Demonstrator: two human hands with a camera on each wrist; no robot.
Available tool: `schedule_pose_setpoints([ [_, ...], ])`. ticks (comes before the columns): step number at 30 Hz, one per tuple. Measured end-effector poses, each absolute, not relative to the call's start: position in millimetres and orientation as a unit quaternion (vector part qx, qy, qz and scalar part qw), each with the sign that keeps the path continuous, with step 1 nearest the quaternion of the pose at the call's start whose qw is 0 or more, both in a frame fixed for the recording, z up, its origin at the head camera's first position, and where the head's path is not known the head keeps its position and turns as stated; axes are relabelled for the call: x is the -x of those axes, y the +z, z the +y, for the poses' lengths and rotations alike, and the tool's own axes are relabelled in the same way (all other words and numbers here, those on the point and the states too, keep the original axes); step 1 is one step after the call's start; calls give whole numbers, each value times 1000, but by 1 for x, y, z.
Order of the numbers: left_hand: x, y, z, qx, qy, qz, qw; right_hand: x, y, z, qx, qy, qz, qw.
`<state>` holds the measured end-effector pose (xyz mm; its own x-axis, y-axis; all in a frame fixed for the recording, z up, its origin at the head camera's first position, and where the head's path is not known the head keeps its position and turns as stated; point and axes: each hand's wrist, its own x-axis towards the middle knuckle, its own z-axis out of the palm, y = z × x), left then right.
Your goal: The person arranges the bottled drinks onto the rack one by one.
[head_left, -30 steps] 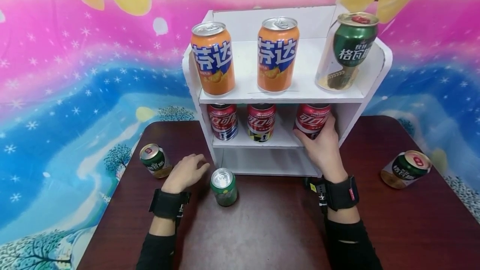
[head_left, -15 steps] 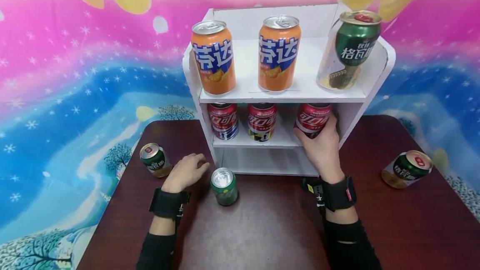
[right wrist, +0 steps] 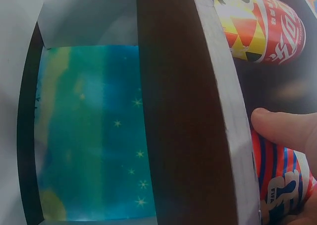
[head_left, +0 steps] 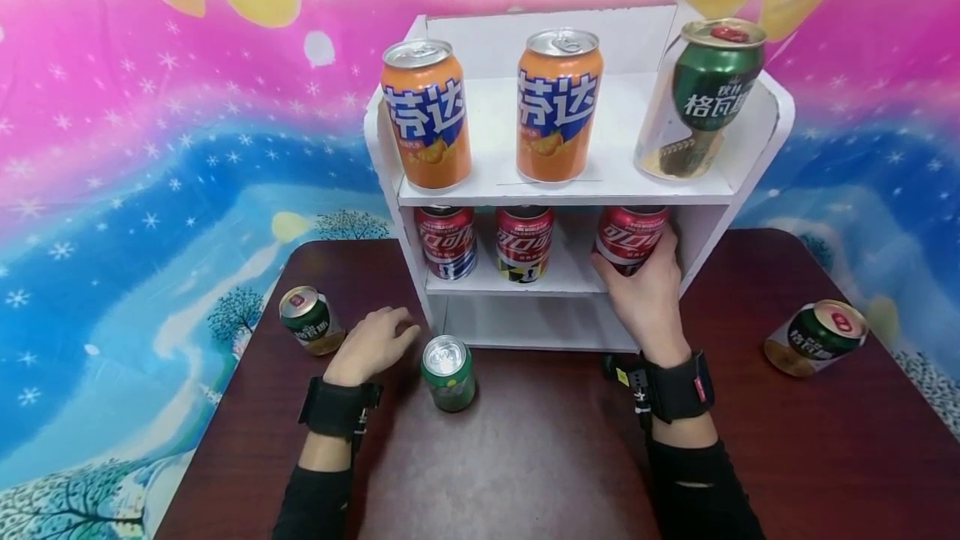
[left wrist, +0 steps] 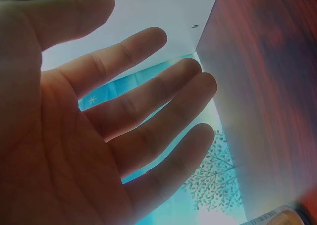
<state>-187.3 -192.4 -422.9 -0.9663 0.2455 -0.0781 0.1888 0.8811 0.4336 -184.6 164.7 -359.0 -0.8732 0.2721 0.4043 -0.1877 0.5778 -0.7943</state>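
Observation:
On the middle shelf of the white rack [head_left: 517, 292], my right hand [head_left: 647, 294] grips a red cola can [head_left: 632, 236] at the right end. In the right wrist view the thumb [right wrist: 282, 126] lies against that can's striped side [right wrist: 280, 170]. Two more red cola cans, one on the left [head_left: 447, 242] and one in the middle [head_left: 524, 242], stand on the same shelf. My left hand [head_left: 372, 346] holds nothing. It is over the table, between a green can [head_left: 448, 375] and a green-and-gold kvass can [head_left: 311, 321]. Its fingers look relaxed and spread in the left wrist view.
The top shelf bears two orange soda cans, one left [head_left: 427, 119] and one central [head_left: 558, 111], plus a kvass can [head_left: 701, 102] at its right end. Another kvass can [head_left: 815, 338] stands on the right of the brown table [head_left: 540, 457]. A painted cloth [head_left: 187, 148] hangs behind.
My right hand and the red cola can it grips have shifted slightly to the right along the shelf. The left hand has stayed in place.

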Motion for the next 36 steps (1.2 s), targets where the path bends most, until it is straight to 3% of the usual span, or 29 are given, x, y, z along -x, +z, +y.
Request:
schedule_pose_setpoints([
  [11, 184, -424, -193, -111, 214, 968, 68, 181, -358, 163, 38, 455, -854, 249],
  [28, 183, -427, -197, -112, 220, 967, 66, 141, -353, 156, 8, 386, -898, 213],
  [36, 185, -420, -195, -121, 227, 964, 62, 116, -360, 151, -61, 317, -901, 289],
])
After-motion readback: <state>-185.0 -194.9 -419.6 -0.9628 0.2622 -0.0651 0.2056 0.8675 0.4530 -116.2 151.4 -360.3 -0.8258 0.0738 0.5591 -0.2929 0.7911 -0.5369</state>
